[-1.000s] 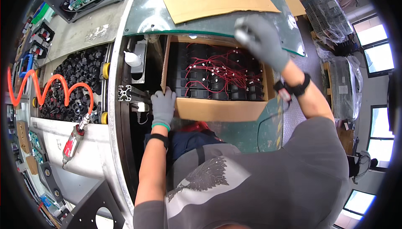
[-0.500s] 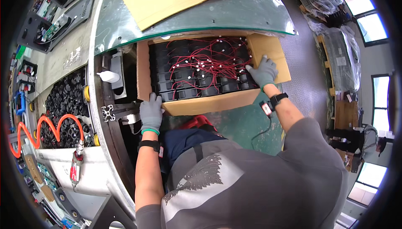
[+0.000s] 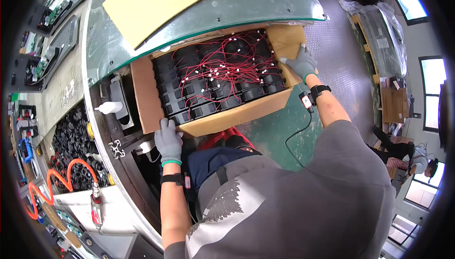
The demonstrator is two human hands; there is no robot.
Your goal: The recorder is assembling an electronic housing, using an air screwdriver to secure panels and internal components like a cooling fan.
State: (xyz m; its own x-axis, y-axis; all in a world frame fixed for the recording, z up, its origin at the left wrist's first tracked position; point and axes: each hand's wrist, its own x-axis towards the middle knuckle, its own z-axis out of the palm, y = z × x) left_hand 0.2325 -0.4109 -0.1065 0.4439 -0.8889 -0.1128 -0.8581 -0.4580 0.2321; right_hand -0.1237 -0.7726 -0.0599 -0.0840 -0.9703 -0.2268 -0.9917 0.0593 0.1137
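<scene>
An open cardboard box holds rows of black round-bodied parts, probably small fans. Thin red wires with small white connectors lie tangled over them. At the box's near left corner, my gloved left hand has its fingers hooked over the edge. My gloved right hand grips the right side by its flap, thumb toward the inside. The undersides of both hands' fingers are hidden. The left flap stands out from the box.
The far side of the box meets a green-edged glass-topped table bearing a cardboard sheet. Left are a white bottle, a bin of black parts and a red tool on an orange coiled hose. Wrapped pallets stand right.
The view has shifted and turned, so the box looks tilted, its right side higher. My right hand now sits at the right flap's outer edge, and less of that flap shows.
</scene>
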